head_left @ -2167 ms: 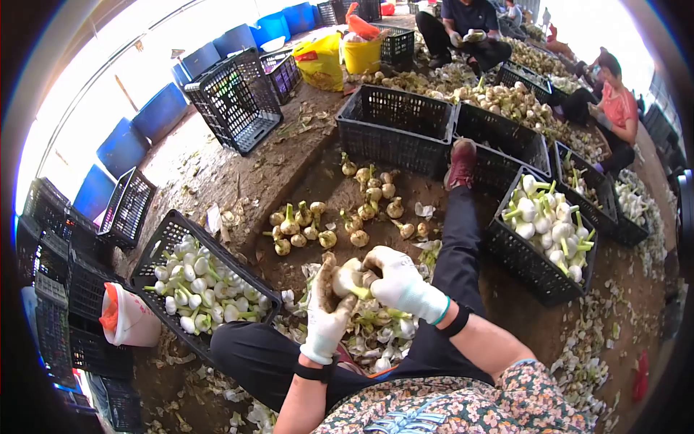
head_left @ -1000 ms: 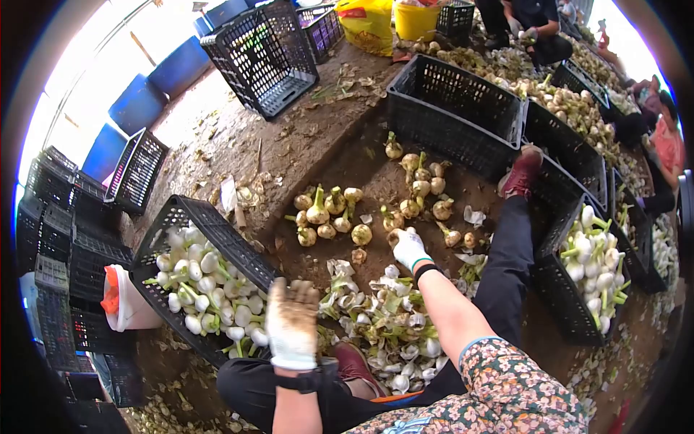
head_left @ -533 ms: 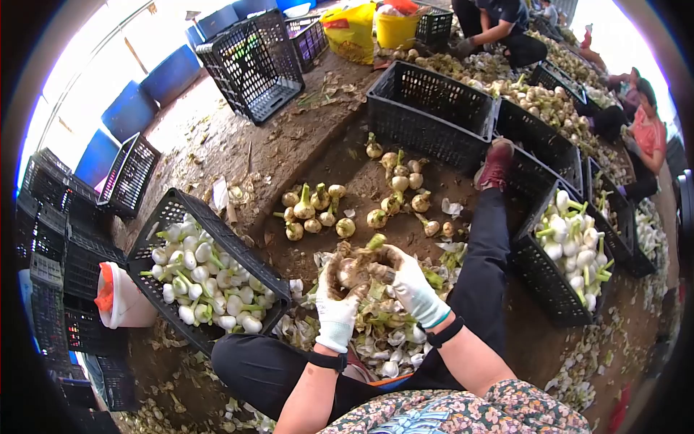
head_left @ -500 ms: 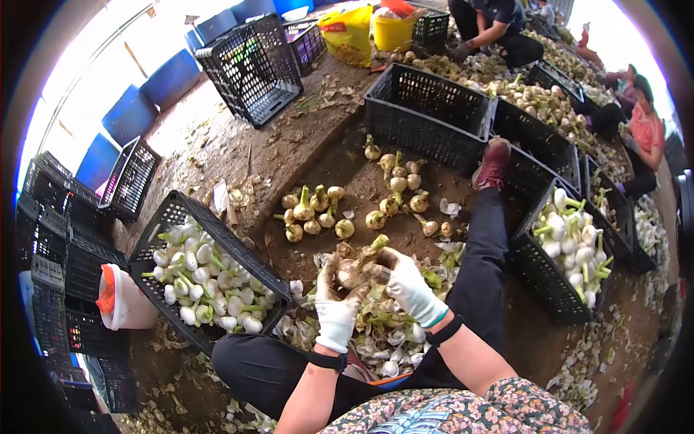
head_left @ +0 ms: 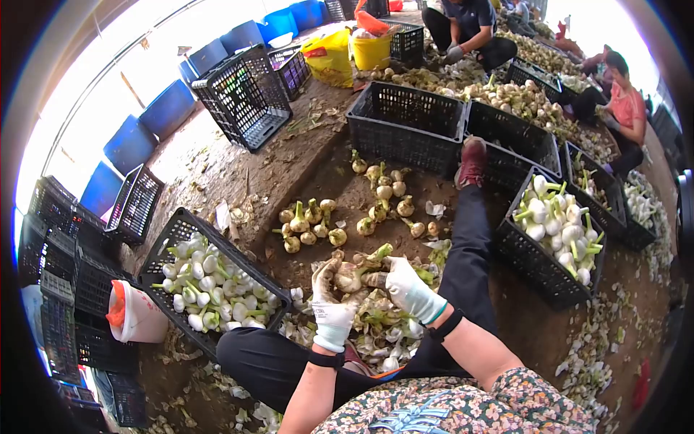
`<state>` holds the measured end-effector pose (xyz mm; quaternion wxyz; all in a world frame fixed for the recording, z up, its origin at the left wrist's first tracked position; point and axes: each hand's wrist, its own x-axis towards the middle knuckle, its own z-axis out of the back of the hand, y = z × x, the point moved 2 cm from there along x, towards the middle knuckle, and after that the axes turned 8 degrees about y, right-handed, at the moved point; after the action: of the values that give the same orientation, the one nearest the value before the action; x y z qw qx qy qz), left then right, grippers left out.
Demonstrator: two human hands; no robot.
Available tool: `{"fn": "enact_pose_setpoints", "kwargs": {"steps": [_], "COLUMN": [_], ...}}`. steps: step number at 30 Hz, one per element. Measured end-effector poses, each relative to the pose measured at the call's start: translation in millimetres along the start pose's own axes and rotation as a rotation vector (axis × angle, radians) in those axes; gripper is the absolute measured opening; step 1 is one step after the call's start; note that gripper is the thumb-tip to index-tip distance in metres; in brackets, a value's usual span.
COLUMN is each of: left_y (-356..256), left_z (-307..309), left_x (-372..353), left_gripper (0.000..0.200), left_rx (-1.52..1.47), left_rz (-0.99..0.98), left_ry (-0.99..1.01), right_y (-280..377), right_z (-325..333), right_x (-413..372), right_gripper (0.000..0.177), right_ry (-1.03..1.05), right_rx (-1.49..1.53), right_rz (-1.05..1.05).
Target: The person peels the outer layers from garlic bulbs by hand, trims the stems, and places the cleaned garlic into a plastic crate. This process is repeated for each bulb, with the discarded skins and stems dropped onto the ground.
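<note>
In the head view, my left hand [head_left: 331,293], in a soiled white glove, is closed round the left side of a garlic bulb [head_left: 352,277]. My right hand [head_left: 406,288], gloved alike, grips the same bulb from the right, near its short green stem. Both hands are above a heap of peeled-off garlic skins [head_left: 383,325] between my legs. Just beyond them, several untrimmed garlic bulbs [head_left: 311,220] with brownish skins lie on the dirt floor. My fingers hide part of the held bulb.
A black crate of white garlic [head_left: 210,282] stands at my left, another crate of garlic [head_left: 557,224] at my right. Ahead is a black crate [head_left: 405,126] beside my shoe [head_left: 473,160]. A white bucket [head_left: 137,312] is far left. Co-workers [head_left: 470,32] sit farther back.
The view has shifted slightly, so the surroundings sit lower on the left and farther left on the right. The held bulb shows more plainly between my fingers, its stem pointing up to the right.
</note>
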<state>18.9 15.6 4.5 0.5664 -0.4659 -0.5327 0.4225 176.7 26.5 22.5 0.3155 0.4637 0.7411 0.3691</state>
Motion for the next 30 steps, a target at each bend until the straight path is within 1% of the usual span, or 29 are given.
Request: {"fn": "enact_pose_setpoints", "kwargs": {"steps": [1, 2, 3, 4, 5, 6, 7, 8, 9, 11, 12, 13, 15, 16, 17, 19, 20, 21, 23, 24, 25, 26, 27, 28, 29, 30], "left_y": [2, 5, -1, -13, -24, -31, -34, -20, -6, -24, -20, -17, -13, -17, -19, -21, -21, -26, -39, -39, -38, -37, -36, -28, -20, -16], "left_z": [1, 1, 2, 2, 1, 2, 3, 7, 9, -6, -10, -6, 1, 1, 3, 9, 12, 14, 14, 15, 14, 12, 12, 15, 15, 15], "left_x": [0, -2, -3, -4, -4, -3, -1, -3, -5, -8, -5, -7, -6, -6, -5, -5, -8, -10, -15, -16, -16, -15, -16, -18, -18, -18], "left_gripper": [0.072, 0.070, 0.070, 0.064, 0.058, 0.043, 0.038, 0.041, 0.044, 0.050, 0.059, 0.059, 0.065, 0.071, 0.071, 0.074, 0.077, 0.077, 0.079, 0.080, 0.080, 0.079, 0.079, 0.076, 0.076, 0.075], "left_rx": [-0.004, -0.071, -0.069, -0.320, -0.571, -0.613, -0.745, -0.773, -0.799, -0.342, -0.113, -0.111, -0.408, -0.386, -0.385, -0.528, -0.589, -0.590, -0.834, -0.910, -0.909, -0.886, -0.863, -0.695, -0.701, -0.528], "left_rz": [0.000, 0.048, 0.049, 0.149, 0.247, 0.351, 0.453, 0.501, 0.550, 0.285, 0.145, 0.148, 0.300, 0.289, 0.288, 0.283, 0.267, 0.266, 0.375, 0.360, 0.355, 0.313, 0.276, 0.308, 0.313, 0.282], "left_ry": [0.027, 0.048, 0.049, 0.038, 0.027, 0.047, 0.064, 0.076, 0.091, 0.071, 0.093, 0.089, 0.044, 0.037, 0.039, 0.185, 0.212, 0.209, 0.296, 0.347, 0.346, 0.286, 0.224, 0.182, 0.177, 0.181], "right_y": [-6, -14, -18, -10, -5, 10, 19, 5, 6, 15, 3, -2, -3, 0, 4, 6, -13, -2, -10, -5, -9, -16, -15, -6, 4, 18], "right_z": [7, 19, 29, 36, 39, 32, 26, 32, 26, 6, 6, 12, 18, 13, 11, 12, 31, 31, 56, 61, 71, 70, 56, 46, 34, 17], "right_x": [3, 6, 6, 3, 4, 1, -3, -3, -8, -14, -14, -12, -7, -12, -14, -19, -8, -6, 6, 15, 8, 3, -2, -3, -7, -9], "right_gripper": [0.031, 0.033, 0.037, 0.046, 0.046, 0.048, 0.050, 0.054, 0.054, 0.056, 0.048, 0.048, 0.040, 0.033, 0.033, 0.013, 0.019, 0.015, 0.016, 0.026, 0.044, 0.051, 0.059, 0.063, 0.052, 0.045], "right_ry": [-0.001, 0.038, 0.076, 0.109, 0.108, 0.194, 0.280, 0.134, 0.131, 0.090, 0.007, 0.010, 0.008, -0.054, -0.054, -0.080, -0.131, -0.174, -0.268, -0.157, -0.191, -0.266, -0.337, -0.273, -0.197, -0.072], "right_rx": [0.001, 0.069, 0.138, -0.122, -0.121, -0.258, -0.395, -0.352, -0.349, -0.499, -0.467, -0.464, -0.398, -0.304, -0.303, -0.229, 0.238, 0.392, 0.588, 0.190, -0.361, -0.898, -1.434, -1.338, -1.139, -0.966], "right_rz": [0.001, 0.034, 0.068, 0.032, 0.032, 0.188, 0.345, 0.219, 0.220, 0.272, 0.367, 0.364, 0.197, 0.157, 0.159, 0.106, 0.153, 0.139, 0.102, 0.229, -0.129, -0.140, -0.147, 0.031, 0.267, 0.209]}}
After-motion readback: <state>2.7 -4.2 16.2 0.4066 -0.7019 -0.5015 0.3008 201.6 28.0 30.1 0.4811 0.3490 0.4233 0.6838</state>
